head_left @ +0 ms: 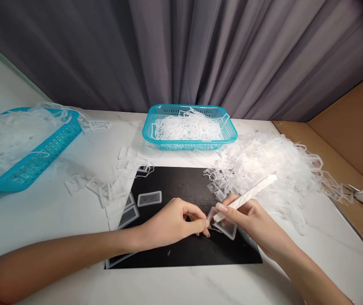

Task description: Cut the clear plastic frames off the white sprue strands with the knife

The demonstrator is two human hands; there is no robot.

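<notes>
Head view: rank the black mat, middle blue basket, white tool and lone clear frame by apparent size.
1. black mat
2. middle blue basket, though farther away
3. white tool
4. lone clear frame

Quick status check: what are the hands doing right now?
Left hand pinching clear plastic piece. Right hand gripping white tool against it. Trimmings pile just beyond.

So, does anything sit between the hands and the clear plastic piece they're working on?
Nothing visible. The left hand pinches the clear plastic rectangular piece; the slim white tool in the right hand meets it.
</notes>
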